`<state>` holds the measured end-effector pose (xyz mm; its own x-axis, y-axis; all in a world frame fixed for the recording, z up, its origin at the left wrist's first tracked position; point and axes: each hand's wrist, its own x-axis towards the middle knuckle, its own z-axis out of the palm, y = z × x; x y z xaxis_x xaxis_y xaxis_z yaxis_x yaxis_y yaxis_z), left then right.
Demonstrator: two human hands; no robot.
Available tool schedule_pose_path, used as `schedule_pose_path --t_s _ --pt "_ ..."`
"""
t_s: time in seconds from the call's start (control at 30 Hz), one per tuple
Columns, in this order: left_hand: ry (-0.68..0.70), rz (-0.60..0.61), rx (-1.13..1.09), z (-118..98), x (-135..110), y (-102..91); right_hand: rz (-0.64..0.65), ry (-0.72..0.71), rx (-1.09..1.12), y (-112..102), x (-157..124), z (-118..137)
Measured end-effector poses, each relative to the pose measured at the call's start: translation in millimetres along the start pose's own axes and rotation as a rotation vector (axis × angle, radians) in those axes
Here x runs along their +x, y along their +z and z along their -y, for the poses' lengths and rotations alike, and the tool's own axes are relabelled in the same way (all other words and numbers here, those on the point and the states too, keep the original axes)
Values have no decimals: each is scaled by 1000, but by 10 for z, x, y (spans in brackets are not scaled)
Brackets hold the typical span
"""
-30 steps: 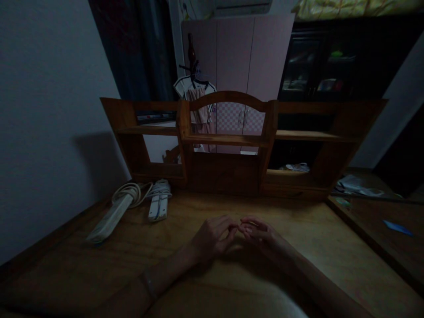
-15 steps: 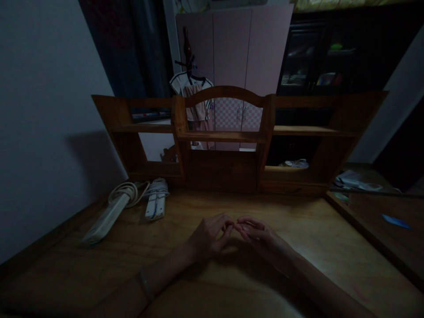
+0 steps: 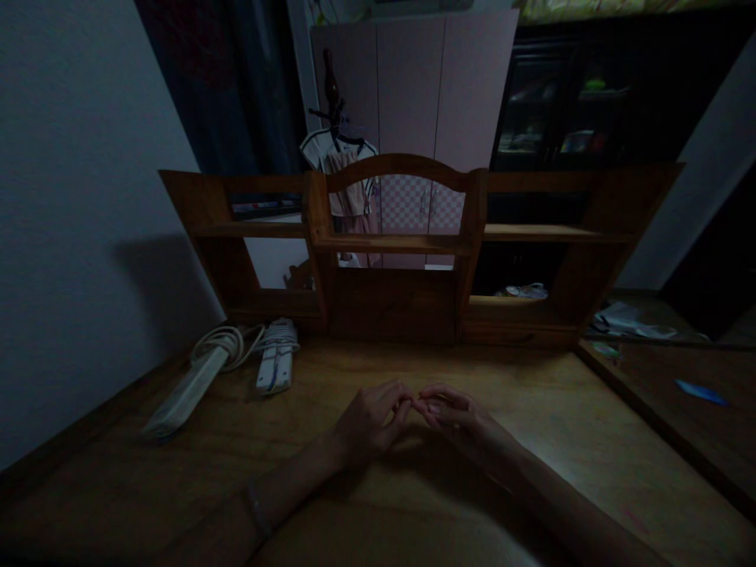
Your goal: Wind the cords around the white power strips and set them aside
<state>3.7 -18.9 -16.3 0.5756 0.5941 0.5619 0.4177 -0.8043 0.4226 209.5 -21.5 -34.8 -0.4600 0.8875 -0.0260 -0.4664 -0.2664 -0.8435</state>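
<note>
My left hand (image 3: 375, 417) and my right hand (image 3: 457, 417) meet over the middle of the wooden desk (image 3: 407, 520), fingertips touching. The left thumb and forefinger are pinched together. On the right, the fingers are curled and pressed together, tips against the left ones. Whatever may be between the fingertips is too small and dark to make out. A thin bracelet (image 3: 258, 510) circles the left wrist.
A white power strip (image 3: 186, 394) with a coiled cord and a second one (image 3: 276, 366) with its cord wrapped round lie at the left. A wooden shelf unit (image 3: 393, 307) spans the desk's back. A blue packet (image 3: 701, 391) lies on the lower surface at right.
The hands stay joined at the fingertips, with only a slight shift of the fingers. The whole view has moved a little.
</note>
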Motion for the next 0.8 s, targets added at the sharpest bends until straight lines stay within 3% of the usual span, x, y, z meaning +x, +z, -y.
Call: schedule_pose_path --t_s 0.57,0.8 --pt "-46 128 -27 2 2 -29 31 15 -16 11 18 -46" --pt "-128 190 66 0 19 -24 -8 -83 -351 161 -65 57"
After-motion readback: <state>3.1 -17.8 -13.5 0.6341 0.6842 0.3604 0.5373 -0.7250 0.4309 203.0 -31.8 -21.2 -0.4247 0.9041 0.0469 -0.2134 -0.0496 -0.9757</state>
